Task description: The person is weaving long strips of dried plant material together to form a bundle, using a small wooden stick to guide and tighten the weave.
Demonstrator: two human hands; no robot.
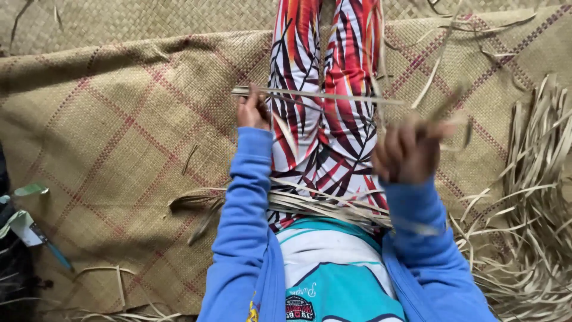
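We held a long dried leaf strip taut across our lap, above the patterned trousers. Left hand had its fingers pinched on the strip's near end; right hand was curled closed on the far end, blurred. A bundle of strips lay over our thighs, loose strips heaped at right, all on the woven mat. Judged step: drawing out or splitting one strip. Next move likely needs steady, even tension.

Blue sleeves, patterned leggings (red, white, black).
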